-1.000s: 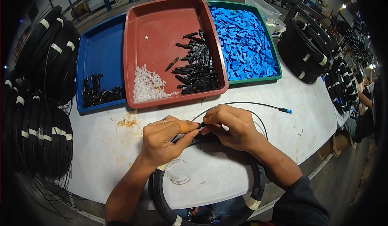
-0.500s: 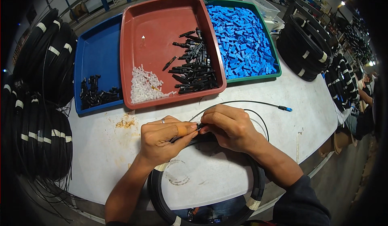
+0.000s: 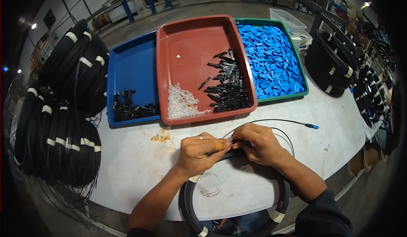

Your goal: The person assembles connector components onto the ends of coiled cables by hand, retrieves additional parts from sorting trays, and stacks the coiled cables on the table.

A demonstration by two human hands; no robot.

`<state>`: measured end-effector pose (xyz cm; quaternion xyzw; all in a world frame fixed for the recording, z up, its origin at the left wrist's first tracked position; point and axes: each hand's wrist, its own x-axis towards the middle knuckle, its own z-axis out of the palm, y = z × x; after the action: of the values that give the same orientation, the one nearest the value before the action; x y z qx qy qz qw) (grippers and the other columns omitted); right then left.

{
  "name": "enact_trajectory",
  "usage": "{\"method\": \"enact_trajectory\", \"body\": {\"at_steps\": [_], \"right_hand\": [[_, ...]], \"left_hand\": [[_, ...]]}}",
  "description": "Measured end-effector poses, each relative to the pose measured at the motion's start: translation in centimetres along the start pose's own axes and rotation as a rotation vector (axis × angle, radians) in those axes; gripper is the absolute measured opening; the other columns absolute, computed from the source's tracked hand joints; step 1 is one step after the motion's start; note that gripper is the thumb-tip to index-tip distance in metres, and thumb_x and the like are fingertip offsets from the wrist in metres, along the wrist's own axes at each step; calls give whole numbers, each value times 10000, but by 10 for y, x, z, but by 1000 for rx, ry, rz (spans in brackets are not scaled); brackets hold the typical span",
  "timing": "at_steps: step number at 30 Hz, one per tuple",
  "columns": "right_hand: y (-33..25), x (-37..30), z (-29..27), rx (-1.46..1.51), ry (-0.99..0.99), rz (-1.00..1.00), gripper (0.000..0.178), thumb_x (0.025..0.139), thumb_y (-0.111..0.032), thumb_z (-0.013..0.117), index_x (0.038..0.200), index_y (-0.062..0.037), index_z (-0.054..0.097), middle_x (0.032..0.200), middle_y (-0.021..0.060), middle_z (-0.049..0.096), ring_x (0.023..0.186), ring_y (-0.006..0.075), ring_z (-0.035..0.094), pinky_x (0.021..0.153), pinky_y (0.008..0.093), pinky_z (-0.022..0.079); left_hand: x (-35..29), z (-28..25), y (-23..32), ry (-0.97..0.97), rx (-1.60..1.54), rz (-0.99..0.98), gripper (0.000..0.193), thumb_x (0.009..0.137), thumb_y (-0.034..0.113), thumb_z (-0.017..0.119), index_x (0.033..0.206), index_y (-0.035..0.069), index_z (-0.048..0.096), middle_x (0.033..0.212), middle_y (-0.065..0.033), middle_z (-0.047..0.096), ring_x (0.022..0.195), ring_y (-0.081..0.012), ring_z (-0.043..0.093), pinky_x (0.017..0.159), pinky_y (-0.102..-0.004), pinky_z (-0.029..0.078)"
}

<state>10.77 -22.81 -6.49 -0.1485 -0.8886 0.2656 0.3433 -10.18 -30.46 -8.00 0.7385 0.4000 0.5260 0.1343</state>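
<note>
Close together over the table, both my hands are closed on one small dark connector piece (image 3: 232,143), mostly hidden by the fingertips. My left hand (image 3: 196,154), with tan tape round one finger, pinches it from the left. From the other side, the thumb and fingers of my right hand (image 3: 259,144) press on it. Below them a coil of black cable (image 3: 186,205), bound with pale tape, overhangs the table's near edge. One thin cable end runs out to the right behind my right hand, tipped with a black and blue connector (image 3: 313,126).
Beyond my hands stand a blue tray (image 3: 133,61) with black parts, a red tray (image 3: 190,37) with white pieces and black connectors, and a green tray (image 3: 302,78) full of blue clips. Black cable coils (image 3: 63,131) are stacked at left; another coil (image 3: 328,63) stands at right.
The whole view has shifted, so trays, coil and hands appear further right and lower. Both hands keep pinching the small piece, with little visible change in their grip.
</note>
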Motion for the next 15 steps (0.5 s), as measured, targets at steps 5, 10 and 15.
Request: {"method": "enact_trajectory", "body": {"at_steps": [5, 10, 15], "right_hand": [[1, -5, 2, 31, 25, 99, 218, 786, 49, 745, 970, -13, 645, 910, 142, 678, 844, 354, 690, 720, 411, 553], [1, -2, 1, 58, -17, 93, 215, 789, 45, 753, 973, -9, 655, 925, 140, 692, 859, 350, 696, 740, 401, 559], [-7, 1, 2, 37, 17, 116, 208, 790, 64, 750, 965, -7, 661, 939, 139, 704, 880, 336, 709, 755, 392, 565]], "left_hand": [[-3, 4, 1, -7, -52, -102, 156, 738, -48, 844, 881, -15, 792, 845, -141, 780, 732, -209, 749, 675, -301, 579], [-2, 2, 1, -33, 26, 62, 152, 728, -44, 856, 864, -10, 794, 816, -128, 776, 727, -193, 747, 697, -308, 566], [-9, 1, -1, -7, -30, -95, 153, 746, -3, 848, 889, 16, 799, 857, -94, 784, 775, -202, 749, 723, -317, 570]]}}
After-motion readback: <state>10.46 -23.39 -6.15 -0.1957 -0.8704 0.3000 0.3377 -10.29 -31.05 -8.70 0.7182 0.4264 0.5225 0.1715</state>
